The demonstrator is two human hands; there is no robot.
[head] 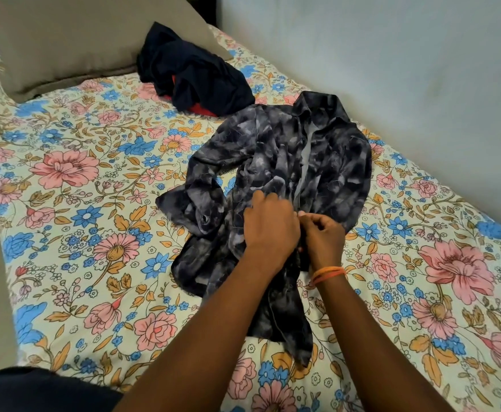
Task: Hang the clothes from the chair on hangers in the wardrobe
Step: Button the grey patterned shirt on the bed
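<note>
Both hands meet on grey shirt [285,162] placket: left hand [268,230] and right hand [322,236] pinch edges, probably working button; shirt spread flat on bed [65,173] for that.

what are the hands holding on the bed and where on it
Both hands hold the grey patterned shirt at its front opening, low down near the hem: the left hand grips one edge, and the right hand pinches the other in its fingers.
</note>
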